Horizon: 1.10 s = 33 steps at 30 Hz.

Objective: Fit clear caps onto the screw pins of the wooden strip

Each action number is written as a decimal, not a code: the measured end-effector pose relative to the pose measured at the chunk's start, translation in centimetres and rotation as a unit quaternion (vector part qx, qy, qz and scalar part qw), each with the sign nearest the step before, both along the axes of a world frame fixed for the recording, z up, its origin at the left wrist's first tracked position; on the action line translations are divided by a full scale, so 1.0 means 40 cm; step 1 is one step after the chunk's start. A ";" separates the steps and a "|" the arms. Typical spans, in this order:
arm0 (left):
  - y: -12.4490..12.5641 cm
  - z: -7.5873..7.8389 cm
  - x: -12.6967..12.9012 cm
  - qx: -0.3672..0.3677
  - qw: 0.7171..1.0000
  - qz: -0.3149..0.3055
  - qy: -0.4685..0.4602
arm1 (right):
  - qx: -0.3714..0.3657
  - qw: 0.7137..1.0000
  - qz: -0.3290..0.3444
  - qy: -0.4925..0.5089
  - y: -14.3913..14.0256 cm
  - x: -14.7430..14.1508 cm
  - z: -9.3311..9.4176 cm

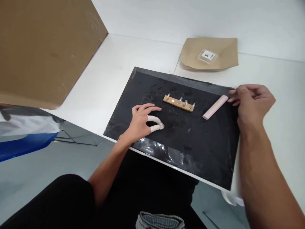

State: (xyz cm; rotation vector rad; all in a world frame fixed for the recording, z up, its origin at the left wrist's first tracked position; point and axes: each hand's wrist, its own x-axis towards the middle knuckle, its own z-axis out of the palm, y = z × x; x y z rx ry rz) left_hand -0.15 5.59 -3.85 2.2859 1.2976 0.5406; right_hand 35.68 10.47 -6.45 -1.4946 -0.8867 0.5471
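Note:
My left hand [142,122] rests on the black mat [190,140], fingers spread, thumb and forefinger in white finger covers pinched together on the mat; I cannot tell if something tiny is between them. A small wooden strip with several metal hooks [179,103] lies on the mat just right of that hand. My right hand [252,101] is at the mat's right edge, fingertips touching the far end of a pale pink stick [215,107] that lies slanted on the mat.
A large cardboard box [45,47] stands at the upper left on the white table [114,66]. A brown paper envelope with a clear packet on it [209,54] lies behind the mat. The table's front edge runs near my lap.

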 end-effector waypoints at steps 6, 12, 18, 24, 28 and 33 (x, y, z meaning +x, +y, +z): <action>0.005 0.010 -0.010 -0.011 1.000 -0.004 0.005 | 0.001 1.000 -0.004 0.023 -0.003 0.001 0.004; 0.005 0.005 -0.009 0.012 1.000 -0.009 0.012 | -0.023 0.999 0.025 0.018 -0.021 -0.001 0.005; 0.003 0.005 -0.002 0.019 1.000 -0.004 0.012 | -0.004 0.999 0.015 0.029 -0.040 -0.004 0.009; 0.004 -0.011 0.004 0.028 1.000 0.000 -0.005 | 0.044 0.998 0.003 0.035 -0.048 0.009 -0.008; 0.008 -0.021 0.004 0.022 1.000 0.012 -0.019 | 0.068 0.997 0.001 0.026 -0.032 0.018 -0.011; -0.016 0.022 0.004 0.054 0.998 0.017 -0.041 | 0.085 0.986 0.136 -0.046 -0.159 -0.151 0.058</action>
